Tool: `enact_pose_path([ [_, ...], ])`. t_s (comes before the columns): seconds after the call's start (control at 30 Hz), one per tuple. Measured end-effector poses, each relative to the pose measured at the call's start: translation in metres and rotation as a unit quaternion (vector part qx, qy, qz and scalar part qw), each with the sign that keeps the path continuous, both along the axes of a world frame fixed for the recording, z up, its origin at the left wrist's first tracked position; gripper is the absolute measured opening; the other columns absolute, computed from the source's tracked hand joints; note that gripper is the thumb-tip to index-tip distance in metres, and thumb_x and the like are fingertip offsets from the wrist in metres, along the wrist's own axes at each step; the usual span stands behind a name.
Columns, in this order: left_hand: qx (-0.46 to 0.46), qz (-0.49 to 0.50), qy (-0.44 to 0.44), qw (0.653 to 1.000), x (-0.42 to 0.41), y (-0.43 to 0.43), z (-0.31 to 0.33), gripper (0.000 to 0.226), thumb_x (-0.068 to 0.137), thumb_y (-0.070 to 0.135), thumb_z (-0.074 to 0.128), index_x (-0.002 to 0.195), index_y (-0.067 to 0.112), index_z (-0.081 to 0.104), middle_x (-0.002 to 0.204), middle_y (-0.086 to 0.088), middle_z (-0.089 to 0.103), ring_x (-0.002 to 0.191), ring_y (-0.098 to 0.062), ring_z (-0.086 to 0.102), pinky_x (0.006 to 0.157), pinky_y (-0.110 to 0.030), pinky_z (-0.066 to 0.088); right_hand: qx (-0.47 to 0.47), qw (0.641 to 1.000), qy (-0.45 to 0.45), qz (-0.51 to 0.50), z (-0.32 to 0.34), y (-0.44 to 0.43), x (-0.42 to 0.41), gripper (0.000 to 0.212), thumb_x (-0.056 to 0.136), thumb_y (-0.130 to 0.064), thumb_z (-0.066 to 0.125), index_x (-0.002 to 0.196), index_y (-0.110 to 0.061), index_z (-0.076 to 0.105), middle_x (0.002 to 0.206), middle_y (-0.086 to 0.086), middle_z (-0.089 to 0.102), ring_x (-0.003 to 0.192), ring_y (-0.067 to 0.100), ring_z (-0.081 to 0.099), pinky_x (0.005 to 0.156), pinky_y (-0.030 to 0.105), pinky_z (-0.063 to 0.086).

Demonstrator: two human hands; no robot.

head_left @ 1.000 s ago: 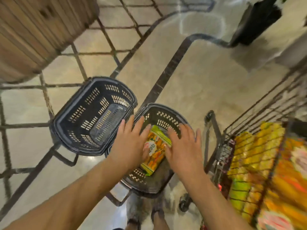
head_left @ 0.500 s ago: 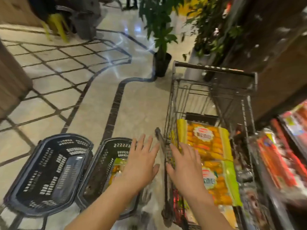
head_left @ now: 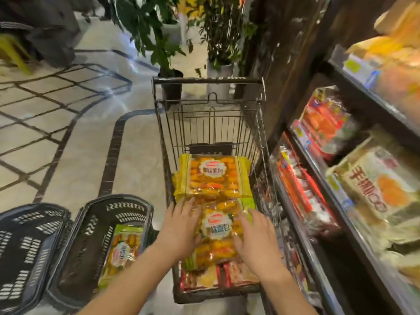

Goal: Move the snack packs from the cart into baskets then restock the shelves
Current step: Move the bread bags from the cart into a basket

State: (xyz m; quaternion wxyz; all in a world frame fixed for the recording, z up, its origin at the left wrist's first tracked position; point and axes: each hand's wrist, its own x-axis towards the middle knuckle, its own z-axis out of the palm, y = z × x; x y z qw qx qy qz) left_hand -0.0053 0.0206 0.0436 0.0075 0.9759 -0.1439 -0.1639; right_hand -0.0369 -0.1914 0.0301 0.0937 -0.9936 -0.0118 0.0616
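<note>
A wire shopping cart stands in front of me with yellow snack packs stacked inside. My left hand and my right hand lie on the left and right sides of the nearest yellow pack, fingers spread and fairly straight. A second yellow pack lies beyond it. Red-edged packs show underneath. On the floor to the left stand two black baskets. The nearer basket holds one yellow-green pack; the far-left basket holds nothing.
Store shelves full of packaged snacks run along the right, close to the cart. Two potted plants stand just past the cart's handle. Tiled floor opens to the left. A yellow stool sits far left.
My hands left the pack in the right basket and swung right into the cart. They now rest on the nearest yellow pack. My view turned from the baskets to the cart.
</note>
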Motion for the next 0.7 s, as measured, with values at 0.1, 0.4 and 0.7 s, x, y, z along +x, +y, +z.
enact_pose_path([
  [0.1,0.018,0.04,0.046,0.998,0.001,-0.043,-0.017,0.078,0.101,0.053,0.048,0.164,0.025,0.012,0.172,-0.01,0.0,0.158,-0.036,0.002,0.127,-0.053,0.009,0.004,0.998,0.056,0.019,-0.013,-0.046,0.013,0.067,0.091,-0.041,0.062,0.153,-0.028,0.039,0.155,0.012,0.04,0.143,0.032,0.036,0.121,0.046,0.027],
  [0.4,0.035,0.123,0.102,0.987,-0.004,-0.072,-0.036,0.078,0.101,0.056,0.05,0.163,0.024,0.015,0.172,-0.01,0.002,0.158,-0.035,0.005,0.128,-0.052,0.013,0.041,0.987,0.136,0.075,-0.035,-0.091,0.055,0.067,0.101,-0.044,0.05,0.159,-0.025,0.023,0.163,0.01,0.024,0.151,0.028,0.021,0.123,0.043,0.021],
  [0.7,-0.071,0.243,0.181,0.95,0.009,-0.057,-0.086,0.084,0.098,0.052,0.058,0.163,0.022,0.014,0.17,-0.013,0.007,0.156,-0.035,0.015,0.124,-0.049,0.028,0.057,0.973,0.217,0.059,-0.071,-0.101,0.079,0.071,0.097,-0.046,0.058,0.156,-0.019,0.029,0.158,0.007,0.032,0.144,0.025,0.033,0.117,0.042,0.034],
])
